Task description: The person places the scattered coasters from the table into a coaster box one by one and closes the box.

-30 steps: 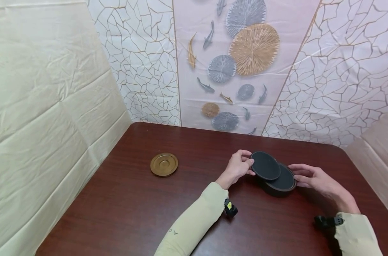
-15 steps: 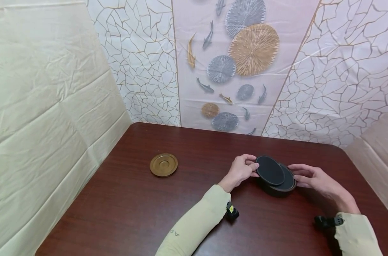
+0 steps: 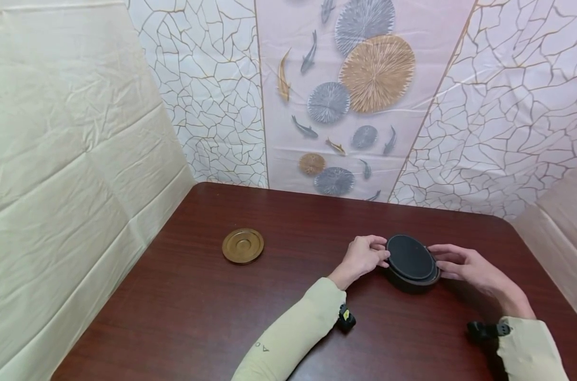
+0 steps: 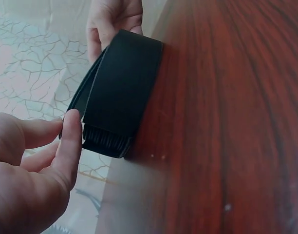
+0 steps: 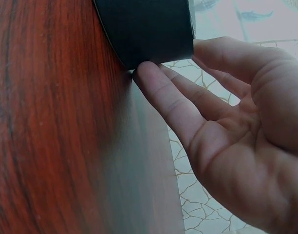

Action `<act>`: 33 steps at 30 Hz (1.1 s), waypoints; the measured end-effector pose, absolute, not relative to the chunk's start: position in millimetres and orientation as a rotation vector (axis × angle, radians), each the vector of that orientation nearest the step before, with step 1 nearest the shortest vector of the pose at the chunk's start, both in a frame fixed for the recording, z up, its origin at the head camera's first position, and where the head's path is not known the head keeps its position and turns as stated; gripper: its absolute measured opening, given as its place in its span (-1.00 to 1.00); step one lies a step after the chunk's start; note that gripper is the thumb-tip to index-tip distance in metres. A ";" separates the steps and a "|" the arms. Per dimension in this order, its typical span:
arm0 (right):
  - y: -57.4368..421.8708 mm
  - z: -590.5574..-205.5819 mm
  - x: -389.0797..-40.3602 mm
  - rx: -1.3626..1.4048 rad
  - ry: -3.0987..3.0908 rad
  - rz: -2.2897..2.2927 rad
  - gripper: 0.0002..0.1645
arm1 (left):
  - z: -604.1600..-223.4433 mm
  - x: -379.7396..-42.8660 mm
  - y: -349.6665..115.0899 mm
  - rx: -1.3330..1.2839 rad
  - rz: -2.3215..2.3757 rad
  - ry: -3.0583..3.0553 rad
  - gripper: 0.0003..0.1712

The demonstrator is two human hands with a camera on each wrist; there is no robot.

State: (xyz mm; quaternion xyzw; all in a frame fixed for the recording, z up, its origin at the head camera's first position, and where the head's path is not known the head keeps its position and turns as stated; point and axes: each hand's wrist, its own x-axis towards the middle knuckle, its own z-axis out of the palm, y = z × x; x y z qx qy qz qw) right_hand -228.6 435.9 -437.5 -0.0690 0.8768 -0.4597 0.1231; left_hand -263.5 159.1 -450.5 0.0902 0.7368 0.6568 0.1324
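Note:
A round black coaster (image 3: 409, 256) lies slightly tilted over the top of a round black coaster holder (image 3: 412, 286) on the table. My left hand (image 3: 364, 256) pinches the coaster's left edge between thumb and fingers. In the left wrist view, the holder (image 4: 124, 80) has a notch in its side where a stack of thin edges (image 4: 107, 138) shows, and a narrow gap separates its rim from the raised coaster. On the holder's right side rests my right hand (image 3: 474, 267). Seen from the right wrist, its fairly straight fingers (image 5: 176, 100) touch the holder's side wall (image 5: 149, 29).
A round brown saucer-like dish (image 3: 243, 246) with a ringed centre lies on the left of the dark red wooden table (image 3: 198, 312). Patterned cloth (image 3: 288, 148) hangs behind the table's back edge, and plain cream cloth (image 3: 79, 174) stands along the left.
My left hand has moved right and slightly nearer with the coaster, which now covers most of the holder's top instead of overhanging its left side. The right hand has kept its place.

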 end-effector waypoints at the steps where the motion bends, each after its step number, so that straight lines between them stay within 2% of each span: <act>1: 435.9 -437.7 -228.7 -0.200 2.553 -1.350 -0.27 | -451.1 -263.3 158.9 0.281 1.870 2.189 -0.69; 19: 439.2 -440.8 -229.9 -0.239 2.540 -1.355 -0.30 | -453.7 -261.1 159.6 0.387 1.603 2.465 -0.77; 33: 437.6 -438.8 -229.2 -0.202 2.473 -1.415 -0.29 | -447.1 -261.1 150.8 0.390 1.617 2.323 -0.76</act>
